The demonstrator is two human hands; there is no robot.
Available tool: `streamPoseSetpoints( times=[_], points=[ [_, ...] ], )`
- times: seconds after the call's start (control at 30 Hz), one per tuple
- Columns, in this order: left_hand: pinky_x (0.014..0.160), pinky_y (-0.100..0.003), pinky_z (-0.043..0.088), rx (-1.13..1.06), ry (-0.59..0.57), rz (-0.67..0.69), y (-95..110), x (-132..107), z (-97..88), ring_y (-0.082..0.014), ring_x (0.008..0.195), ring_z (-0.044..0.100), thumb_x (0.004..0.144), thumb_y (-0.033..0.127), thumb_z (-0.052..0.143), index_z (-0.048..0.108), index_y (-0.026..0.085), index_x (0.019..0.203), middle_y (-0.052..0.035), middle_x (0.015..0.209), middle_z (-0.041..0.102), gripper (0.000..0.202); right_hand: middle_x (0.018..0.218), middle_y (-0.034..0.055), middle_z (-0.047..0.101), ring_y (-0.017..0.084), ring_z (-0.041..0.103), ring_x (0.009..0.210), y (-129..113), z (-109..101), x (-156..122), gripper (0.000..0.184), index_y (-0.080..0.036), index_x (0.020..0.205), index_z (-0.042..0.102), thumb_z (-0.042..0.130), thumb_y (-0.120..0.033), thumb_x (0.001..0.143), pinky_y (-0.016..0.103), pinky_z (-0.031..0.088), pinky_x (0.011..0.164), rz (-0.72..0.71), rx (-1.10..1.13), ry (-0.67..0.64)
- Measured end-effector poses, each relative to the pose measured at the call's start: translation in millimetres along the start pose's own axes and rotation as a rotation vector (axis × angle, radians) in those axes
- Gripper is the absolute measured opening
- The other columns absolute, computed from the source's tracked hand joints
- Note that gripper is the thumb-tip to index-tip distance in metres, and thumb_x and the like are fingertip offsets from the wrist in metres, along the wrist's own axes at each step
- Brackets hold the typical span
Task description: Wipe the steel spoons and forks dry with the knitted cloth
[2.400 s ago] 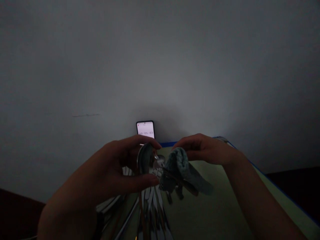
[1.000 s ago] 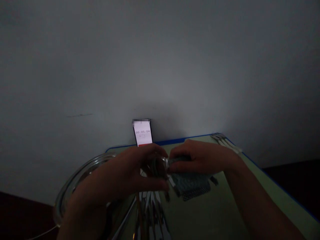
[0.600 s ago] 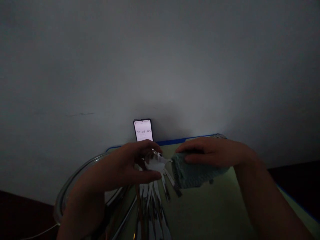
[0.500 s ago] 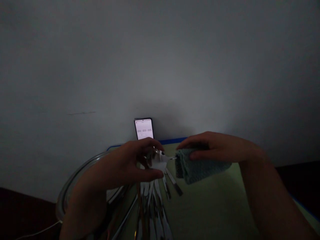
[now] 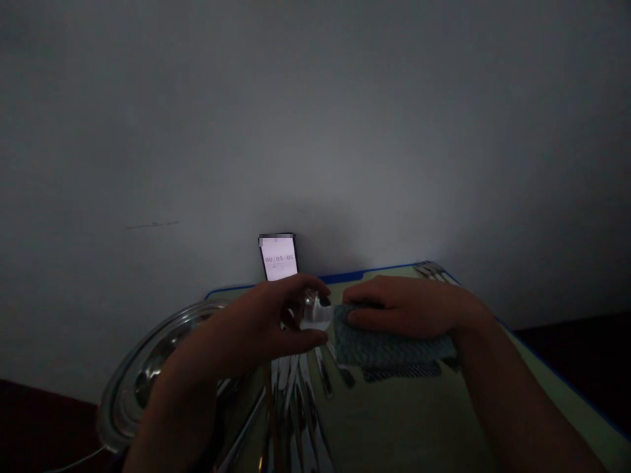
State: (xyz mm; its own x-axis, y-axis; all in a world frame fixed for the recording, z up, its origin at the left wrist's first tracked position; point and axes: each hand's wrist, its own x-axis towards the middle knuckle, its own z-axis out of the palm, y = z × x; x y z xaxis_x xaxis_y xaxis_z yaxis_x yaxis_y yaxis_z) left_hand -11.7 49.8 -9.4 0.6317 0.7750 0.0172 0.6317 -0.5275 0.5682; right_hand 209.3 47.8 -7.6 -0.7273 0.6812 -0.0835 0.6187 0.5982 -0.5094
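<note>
My left hand (image 5: 276, 315) curls its fingers and thumb around the shiny bowl of a metal spoon (image 5: 317, 316). A folded blue-green cloth (image 5: 379, 347) is gripped in my right hand (image 5: 401, 305), with the fingers over its top. The cloth lies right beside the spoon's bowl, and the handle is hidden behind or inside it. Under both hands, several metal knives and other utensils (image 5: 300, 407) lie bunched on the light green table (image 5: 394, 420). Dim light makes their exact kinds hard to tell.
A phone (image 5: 279, 256) showing a timer leans against the grey wall (image 5: 315, 131). On the left stands a round shiny metal basin (image 5: 121, 387), partly behind my left forearm. Several forks (image 5: 431, 269) lie at the table's far right corner. Blue trim (image 5: 345, 278) edges the table.
My right hand and the cloth have moved left along the spoon, closer to its bowl, covering the neck. My left hand keeps its hold. The view has shifted slightly, showing the forks.
</note>
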Motion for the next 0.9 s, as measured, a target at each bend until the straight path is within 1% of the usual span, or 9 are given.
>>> streamPoseSetpoints(
  times=[0.27, 0.37, 0.47, 0.53, 0.63, 0.7, 0.77, 0.8, 0.9],
  points=[
    [0.054, -0.021, 0.041, 0.064, -0.015, -0.037, -5, -5, -5.6, -0.0124, 0.061, 0.053, 0.073, 0.033, 0.062, 0.053, 0.021, 0.104, 0.003, 0.073, 0.058, 0.034, 0.076, -0.0001, 0.055, 0.012, 0.05, 0.07, 10, 6, 14, 0.023, -0.017, 0.08, 0.054, 0.041, -0.034, 0.088, 0.023, 0.036, 0.061, -0.046, 0.108, -0.043],
    [0.055, -0.021, 0.043, 0.01, 0.028, -0.005, -4, -10, -10.5, -0.0131, 0.065, 0.055, 0.073, 0.031, 0.063, 0.053, 0.02, 0.102, 0.0018, 0.076, 0.059, 0.033, 0.074, -0.0007, 0.054, 0.011, 0.049, 0.067, 16, -1, 1, 0.026, -0.017, 0.082, 0.056, 0.042, -0.037, 0.088, 0.023, 0.037, 0.059, 0.001, 0.159, -0.059],
    [0.056, -0.02, 0.045, -0.091, 0.085, 0.05, -3, -12, -12.4, -0.0128, 0.069, 0.056, 0.072, 0.029, 0.066, 0.053, 0.021, 0.102, 0.0009, 0.081, 0.06, 0.034, 0.076, -0.0001, 0.055, 0.012, 0.05, 0.066, 28, -9, -18, 0.03, -0.018, 0.085, 0.058, 0.043, -0.044, 0.087, 0.022, 0.04, 0.058, 0.105, 0.264, 0.002],
    [0.056, -0.018, 0.046, -0.186, 0.119, 0.092, -4, -12, -12.1, -0.011, 0.066, 0.056, 0.07, 0.026, 0.069, 0.055, 0.021, 0.103, 0.0018, 0.079, 0.06, 0.036, 0.079, 0.0009, 0.057, 0.013, 0.052, 0.068, 34, -11, -26, 0.031, -0.019, 0.088, 0.06, 0.046, -0.047, 0.085, 0.022, 0.042, 0.06, 0.146, 0.344, 0.035],
    [0.06, -0.018, 0.05, -0.436, 0.19, 0.173, -7, -6, -8.4, -0.0106, 0.065, 0.059, 0.067, 0.02, 0.073, 0.059, 0.022, 0.105, 0.0017, 0.076, 0.062, 0.041, 0.077, 0.0016, 0.058, 0.014, 0.052, 0.068, 37, -9, -24, 0.033, -0.019, 0.084, 0.062, 0.047, -0.049, 0.083, 0.024, 0.043, 0.061, 0.114, 0.44, 0.083],
    [0.06, -0.02, 0.052, -0.693, 0.273, 0.26, -9, 3, -3.3, -0.0123, 0.064, 0.061, 0.067, 0.022, 0.073, 0.06, 0.022, 0.108, 0.0002, 0.075, 0.065, 0.043, 0.074, 0.0014, 0.057, 0.014, 0.051, 0.067, 34, -6, -16, 0.034, -0.019, 0.08, 0.061, 0.049, -0.051, 0.081, 0.024, 0.043, 0.06, 0.049, 0.499, 0.147],
    [0.05, -0.018, 0.051, -0.94, 0.443, 0.348, -9, 13, 2.8, -0.0107, 0.058, 0.059, 0.073, 0.031, 0.068, 0.063, 0.021, 0.106, 0.0002, 0.07, 0.064, 0.035, 0.072, 0.0007, 0.055, 0.014, 0.05, 0.066, 29, -2, -9, 0.033, -0.019, 0.076, 0.06, 0.051, -0.051, 0.079, 0.024, 0.042, 0.06, -0.013, 0.542, 0.225],
    [0.046, -0.016, 0.05, -1.034, 0.513, 0.335, -8, 17, 5.7, -0.0105, 0.059, 0.059, 0.074, 0.032, 0.066, 0.065, 0.021, 0.103, 0.0005, 0.069, 0.063, 0.031, 0.071, 0.0002, 0.054, 0.013, 0.049, 0.066, 28, -1, -6, 0.032, -0.019, 0.075, 0.059, 0.051, -0.05, 0.08, 0.024, 0.042, 0.06, -0.03, 0.564, 0.259],
    [0.043, -0.014, 0.048, -1.094, 0.542, 0.292, -5, 24, 12.3, -0.0104, 0.062, 0.059, 0.073, 0.025, 0.068, 0.069, 0.019, 0.095, -0.0004, 0.071, 0.063, 0.023, 0.07, -0.0011, 0.051, 0.012, 0.048, 0.064, 26, 0, -3, 0.029, -0.019, 0.075, 0.056, 0.048, -0.045, 0.083, 0.023, 0.04, 0.058, -0.041, 0.628, 0.285]
  ],
)
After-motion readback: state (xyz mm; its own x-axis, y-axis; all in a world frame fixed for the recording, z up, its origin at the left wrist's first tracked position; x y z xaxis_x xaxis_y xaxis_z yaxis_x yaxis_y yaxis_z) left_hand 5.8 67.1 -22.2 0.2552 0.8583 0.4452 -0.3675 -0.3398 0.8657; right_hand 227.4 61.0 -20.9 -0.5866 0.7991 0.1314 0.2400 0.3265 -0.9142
